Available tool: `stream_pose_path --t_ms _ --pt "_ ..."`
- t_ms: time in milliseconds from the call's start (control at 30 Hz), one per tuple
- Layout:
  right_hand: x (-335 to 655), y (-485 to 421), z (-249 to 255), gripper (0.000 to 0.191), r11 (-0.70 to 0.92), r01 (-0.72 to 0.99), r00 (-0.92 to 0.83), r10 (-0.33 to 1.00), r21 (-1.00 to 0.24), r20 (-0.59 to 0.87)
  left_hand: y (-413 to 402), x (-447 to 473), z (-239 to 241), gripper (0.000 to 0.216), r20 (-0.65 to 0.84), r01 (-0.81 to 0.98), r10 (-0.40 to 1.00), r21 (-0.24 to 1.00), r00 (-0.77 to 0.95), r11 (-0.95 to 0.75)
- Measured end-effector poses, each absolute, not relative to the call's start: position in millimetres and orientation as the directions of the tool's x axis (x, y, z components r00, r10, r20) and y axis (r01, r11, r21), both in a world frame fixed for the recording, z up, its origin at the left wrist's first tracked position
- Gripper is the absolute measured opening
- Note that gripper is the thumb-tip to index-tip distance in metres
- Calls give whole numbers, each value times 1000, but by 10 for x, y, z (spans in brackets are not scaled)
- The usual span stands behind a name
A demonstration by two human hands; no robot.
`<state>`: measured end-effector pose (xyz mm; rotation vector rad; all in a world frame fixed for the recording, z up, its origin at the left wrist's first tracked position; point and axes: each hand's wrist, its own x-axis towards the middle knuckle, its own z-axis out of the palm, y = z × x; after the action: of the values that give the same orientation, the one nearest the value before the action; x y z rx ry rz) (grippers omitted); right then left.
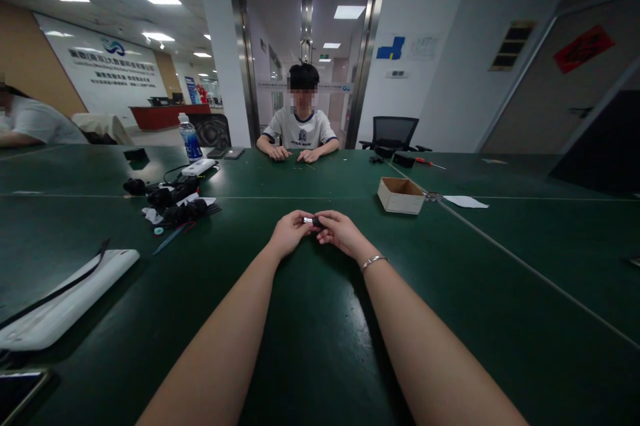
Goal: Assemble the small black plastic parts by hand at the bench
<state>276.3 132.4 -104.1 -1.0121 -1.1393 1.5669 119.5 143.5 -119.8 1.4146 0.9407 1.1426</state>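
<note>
At the middle of the green surface (320,339), the fingers (304,218) of the left hand (289,233) and those of the right hand (341,231) were pinched shut from either side on one small dark part (313,220) with a bright metal end. The part was held just above the surface, between the two hands; it was too small to tell more of it. A thin bracelet (374,261) sat on the right wrist.

As I judged it, the handling of this piece was under way and unfinished: it was in both grips and not yet set down anywhere. A heap of dark parts (175,205) lay well off to the left. An open cardboard box (401,195) stood off to the right, and what it held could not be seen.

Farther out, a water bottle (190,137) stood beyond the heap, and a long white case (65,299) lay near the left edge. Across the surface a co-worker (300,129) sat with both hands resting on it.
</note>
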Motion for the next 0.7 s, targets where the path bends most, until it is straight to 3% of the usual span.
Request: stream_pose_path --t_ms 200,433,600,700 --pt "2829 1351 -1071 13 -109 -328 -182 982 -938 -51 1455 1184 -1211 23 191 45 968 979 163 -201" --pt "2817 1334 -1079 14 -107 -324 -196 980 -940 -44 1447 1179 -1211 22 187 48 969 979 162 -197" --pt "2811 1345 -1086 16 -114 -323 -181 982 -939 -57 1446 1187 -1212 32 169 -10 980 986 103 -169" --pt "2810 1348 -1092 20 -101 -329 -163 985 -939 -49 1446 1186 -1213 26 186 16 976 982 111 -189"
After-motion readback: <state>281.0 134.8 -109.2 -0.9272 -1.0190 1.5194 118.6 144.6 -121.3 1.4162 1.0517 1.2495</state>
